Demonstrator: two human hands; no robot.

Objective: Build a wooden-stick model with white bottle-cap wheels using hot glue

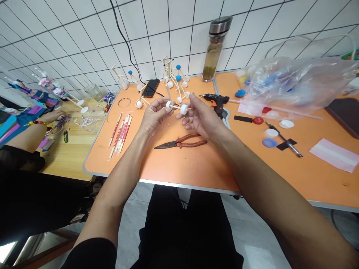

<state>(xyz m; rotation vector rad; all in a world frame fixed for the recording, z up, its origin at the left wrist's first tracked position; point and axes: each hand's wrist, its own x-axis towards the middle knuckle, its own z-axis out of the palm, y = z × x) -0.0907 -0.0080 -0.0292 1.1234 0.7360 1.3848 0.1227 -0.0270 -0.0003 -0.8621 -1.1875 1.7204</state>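
Black sleeve (pixel 94 254), black trousers (pixel 202 231), bare forearms (pixel 120 179).

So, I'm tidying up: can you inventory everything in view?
Wheeled stick piece: one, white-tan, centre
Needle-nose pliers: one, red-handled, front
Glue gun: one, black, right
Stick models: several, tan, back
Wrapped chopsticks: several, red-white, left
Phone: one, black, back
Tea bottle: one, clear, back
Plastic bag: one, clear, right
Loose caps: several, mixed, right
Pen-shaped tool: one, silver, right
Packet: one, pink, right
Glass jar: one, clear, left
Wires: several, mixed, left
Craft models: several, mixed, left
Worktable: one, orange, centre
Wooden table: one, tan, left
Tiled wall: one, white, back
Another person's hand: one, bare, left
Left hand: one, bare, holding stick piece
Right hand: one, bare, beside it
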